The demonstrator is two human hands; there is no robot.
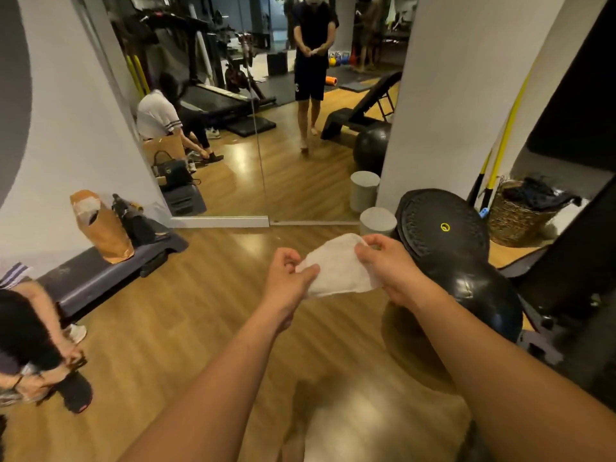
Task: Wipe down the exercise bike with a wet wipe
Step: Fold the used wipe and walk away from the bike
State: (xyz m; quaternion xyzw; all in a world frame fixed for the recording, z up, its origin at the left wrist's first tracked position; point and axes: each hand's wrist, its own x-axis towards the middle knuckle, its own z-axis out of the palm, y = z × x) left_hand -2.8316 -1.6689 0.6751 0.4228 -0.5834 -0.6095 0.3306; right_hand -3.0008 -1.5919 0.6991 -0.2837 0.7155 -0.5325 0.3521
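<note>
A white wet wipe point(336, 266) is stretched out in front of me, above the wooden floor. My left hand point(288, 278) pinches its left edge between thumb and fingers. My right hand point(388, 265) pinches its right edge. In the wall mirror ahead, the reflection of an exercise bike point(241, 70) shows beside a treadmill point(213, 95). The bike itself is not in direct view.
A black balance dome point(443, 228) and a dark exercise ball point(480, 295) sit close on my right, with a wicker basket point(516, 218) behind. A grey step bench point(100, 275) holds a brown paper bag point(103, 228). A person point(30, 341) crouches at the left.
</note>
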